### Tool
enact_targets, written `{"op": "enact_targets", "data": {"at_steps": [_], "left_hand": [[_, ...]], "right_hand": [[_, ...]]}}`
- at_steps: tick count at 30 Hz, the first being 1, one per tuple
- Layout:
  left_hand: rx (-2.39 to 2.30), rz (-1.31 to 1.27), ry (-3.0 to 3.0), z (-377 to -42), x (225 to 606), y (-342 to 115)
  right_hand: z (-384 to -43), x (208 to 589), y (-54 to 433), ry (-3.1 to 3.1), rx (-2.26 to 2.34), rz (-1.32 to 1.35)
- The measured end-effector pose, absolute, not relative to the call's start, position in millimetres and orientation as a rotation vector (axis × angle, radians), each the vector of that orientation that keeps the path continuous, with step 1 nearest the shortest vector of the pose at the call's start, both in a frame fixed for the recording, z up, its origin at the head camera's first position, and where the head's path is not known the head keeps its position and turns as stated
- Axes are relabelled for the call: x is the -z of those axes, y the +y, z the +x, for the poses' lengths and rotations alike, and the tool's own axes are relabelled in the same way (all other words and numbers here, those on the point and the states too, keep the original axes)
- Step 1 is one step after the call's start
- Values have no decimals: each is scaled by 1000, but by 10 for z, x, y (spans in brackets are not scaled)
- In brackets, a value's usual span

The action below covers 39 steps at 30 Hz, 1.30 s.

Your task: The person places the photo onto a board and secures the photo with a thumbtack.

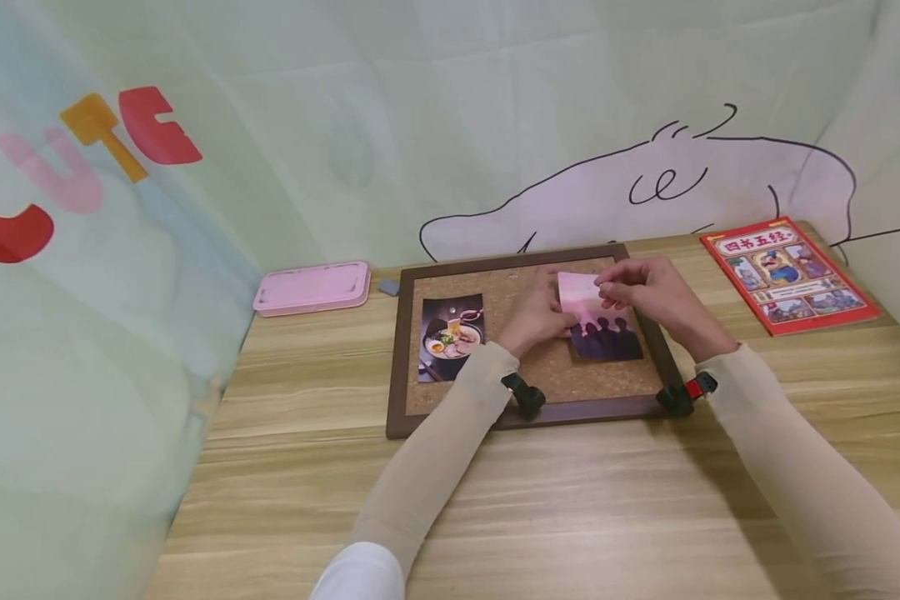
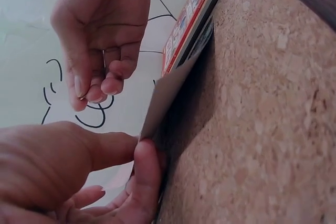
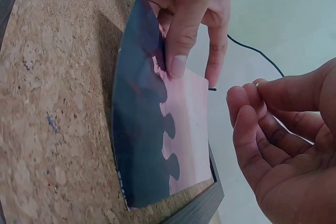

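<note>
A photo (image 1: 606,333) of dark silhouettes against a pink sky is tilted over the right part of a brown-framed corkboard (image 1: 562,387). My left hand (image 1: 532,321) pinches its left edge, thumb on the picture side and fingers behind. In the right wrist view the photo bows slightly, its dark lower edge near the cork. My right hand (image 1: 656,292) is above the photo's upper right, thumb and fingertips pinching a tiny shiny thumbtack (image 2: 82,98), mostly hidden by the fingertips. A ramen photo (image 1: 450,343) lies on the board's left part, a small round tack near its top.
Left of the board, at the back of the wooden table (image 1: 292,392), lies a pink tin case (image 1: 313,288), with a small grey piece (image 1: 388,287) beside it. A red-covered book (image 1: 787,275) lies to the right. Printed curtains hang behind and at the left.
</note>
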<state>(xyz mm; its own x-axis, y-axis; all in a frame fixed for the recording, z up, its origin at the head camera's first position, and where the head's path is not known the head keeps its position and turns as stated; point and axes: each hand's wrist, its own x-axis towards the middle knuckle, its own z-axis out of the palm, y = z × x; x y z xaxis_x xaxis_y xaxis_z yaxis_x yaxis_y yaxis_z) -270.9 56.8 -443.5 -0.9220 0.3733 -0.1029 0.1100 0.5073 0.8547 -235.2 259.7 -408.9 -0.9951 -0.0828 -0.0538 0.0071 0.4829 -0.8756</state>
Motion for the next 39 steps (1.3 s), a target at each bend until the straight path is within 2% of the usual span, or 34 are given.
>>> {"op": "enact_targets", "data": {"at_steps": [14,21,33,39], "left_hand": [[-1110,395,2677,-2843,4547,728],[-1041,382,2665,-2738,4362,717],[-785,406,2746,-2700,4293,781],[-695,424,2749,-2831,4433,844]], "right_hand": [[-2420,4023,2615,2652,1495,-34],[-2503,4045,2665,2626,1432,-52],[-2747,4132,2715,2644,1304,-140],[-2854,4156,2714,2689,1154,-122]]}}
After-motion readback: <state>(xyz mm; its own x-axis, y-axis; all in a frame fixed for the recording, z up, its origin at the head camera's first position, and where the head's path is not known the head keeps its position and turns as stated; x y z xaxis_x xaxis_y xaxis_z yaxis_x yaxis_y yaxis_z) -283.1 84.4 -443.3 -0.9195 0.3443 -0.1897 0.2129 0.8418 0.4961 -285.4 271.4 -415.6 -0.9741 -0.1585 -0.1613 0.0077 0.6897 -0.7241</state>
